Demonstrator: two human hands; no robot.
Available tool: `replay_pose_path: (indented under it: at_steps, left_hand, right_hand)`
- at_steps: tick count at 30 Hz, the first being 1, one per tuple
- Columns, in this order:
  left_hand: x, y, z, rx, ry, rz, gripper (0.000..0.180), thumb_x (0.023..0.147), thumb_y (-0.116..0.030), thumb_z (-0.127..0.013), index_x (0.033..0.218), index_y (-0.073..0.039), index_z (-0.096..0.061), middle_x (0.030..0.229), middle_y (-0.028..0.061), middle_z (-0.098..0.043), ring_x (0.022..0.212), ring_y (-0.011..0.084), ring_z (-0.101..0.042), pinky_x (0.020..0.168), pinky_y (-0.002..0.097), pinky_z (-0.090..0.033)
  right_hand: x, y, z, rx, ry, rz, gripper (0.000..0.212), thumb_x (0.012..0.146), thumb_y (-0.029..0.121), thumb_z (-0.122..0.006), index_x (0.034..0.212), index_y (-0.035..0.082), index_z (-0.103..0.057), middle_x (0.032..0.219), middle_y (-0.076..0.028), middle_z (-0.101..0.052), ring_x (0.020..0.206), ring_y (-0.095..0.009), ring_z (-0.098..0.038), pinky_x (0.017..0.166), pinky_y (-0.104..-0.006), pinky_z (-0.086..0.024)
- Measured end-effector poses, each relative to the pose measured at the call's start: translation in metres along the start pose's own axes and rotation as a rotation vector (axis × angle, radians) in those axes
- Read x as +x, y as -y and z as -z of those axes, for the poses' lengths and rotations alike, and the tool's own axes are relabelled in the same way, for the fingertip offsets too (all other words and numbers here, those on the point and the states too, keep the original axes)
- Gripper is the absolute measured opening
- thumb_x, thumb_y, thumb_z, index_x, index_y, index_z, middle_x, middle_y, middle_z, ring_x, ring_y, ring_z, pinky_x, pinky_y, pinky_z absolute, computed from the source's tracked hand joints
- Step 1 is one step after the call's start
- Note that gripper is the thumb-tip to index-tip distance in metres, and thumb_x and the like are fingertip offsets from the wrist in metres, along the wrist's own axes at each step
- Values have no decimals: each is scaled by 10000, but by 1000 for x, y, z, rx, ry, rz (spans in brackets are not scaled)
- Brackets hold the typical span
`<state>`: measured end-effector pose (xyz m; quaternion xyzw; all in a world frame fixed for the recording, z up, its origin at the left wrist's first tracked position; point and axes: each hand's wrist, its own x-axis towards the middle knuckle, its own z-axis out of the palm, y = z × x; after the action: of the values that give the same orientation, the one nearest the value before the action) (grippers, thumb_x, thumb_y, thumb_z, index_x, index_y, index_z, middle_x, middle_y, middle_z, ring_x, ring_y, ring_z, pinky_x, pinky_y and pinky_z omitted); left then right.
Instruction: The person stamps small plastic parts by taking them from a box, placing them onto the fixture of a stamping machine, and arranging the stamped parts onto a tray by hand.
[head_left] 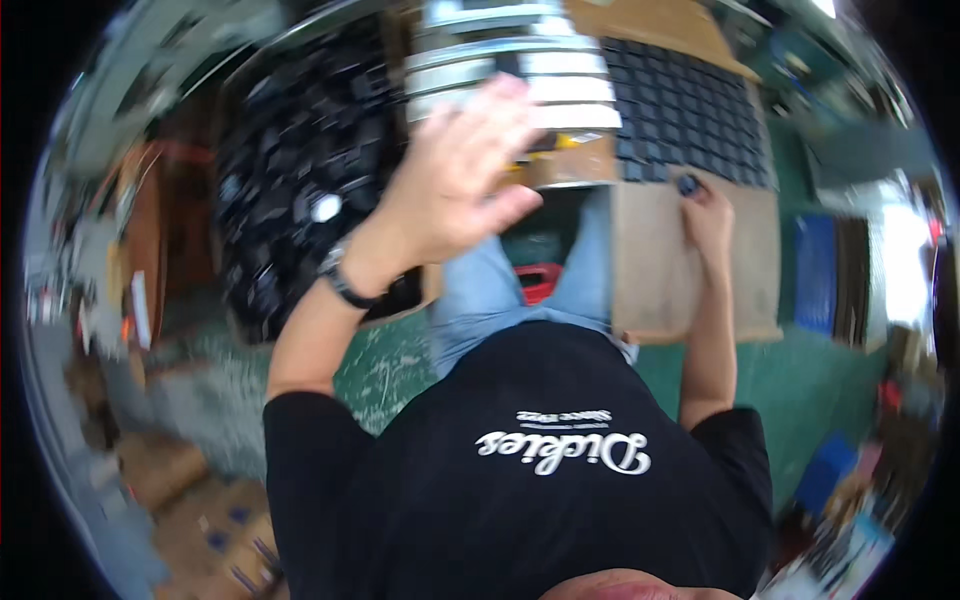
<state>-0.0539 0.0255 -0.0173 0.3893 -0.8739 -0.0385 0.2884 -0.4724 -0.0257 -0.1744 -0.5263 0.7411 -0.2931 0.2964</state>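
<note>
Right hand pinches small dark piece over flat brown cardboard; left hand spread, released. Beyond right grip, black square-piece rows seem done; far left, loose black heap remains.

Shows blk on T-shirt w/ wht lettering; lt blue on jeans; grn on floor; tan on cardbd; blk on grid-patterned pcs.

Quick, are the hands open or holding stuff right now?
Left hand: open, though blurred; whether it touches anything can't be told.
Right hand: closed, holding a small dark piece.
</note>
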Motion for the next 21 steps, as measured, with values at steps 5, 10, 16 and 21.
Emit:
replay_pose_path:
  at_steps: [5, 10, 16, 21]
  left_hand:
    - [-47, -2, 18, -28, -110, 36, 430, 949, -176, -768, 1366, -97, -697, 1462, 106, -636, 1249, 270, -627, 1052, 428, -468]
    - [-97, 45, 63, 49, -396, 486, 143, 947, -128, -753, 1051, -40, -794, 1110, 73, -759, 915, 243, -682, 849, 343, -538]
    - [-123, 90, 97, 71, -264, 993, 215, 910, -150, -775, 1027, 29, -794, 962, 97, -782, 798, 235, -690, 754, 340, -559]
    - [-124, 97, 95, -33, -112, 1064, 231, 891, -146, -784, 1025, 42, -797, 922, 98, -788, 786, 225, -698, 749, 336, -563]
  right_hand:
    - [9, -7, -9, -208, -53, 118, 433, 938, 144, -655, 1346, 32, -743, 910, -97, -746, 785, -240, -659, 795, -352, -555]
    - [10, -9, -6, -231, -63, 166, 438, 948, 160, -668, 1358, 19, -725, 874, -85, -713, 763, -225, -633, 788, -341, -550]
    - [9, -8, -2, -178, -45, 121, 435, 975, 182, -692, 1369, -2, -704, 850, -41, -663, 747, -173, -593, 779, -301, -531]
    - [-4, 25, 7, -16, 11, 135, 416, 1001, 155, -711, 1384, -5, -693, 851, -10, -638, 718, -119, -557, 711, -244, -493]
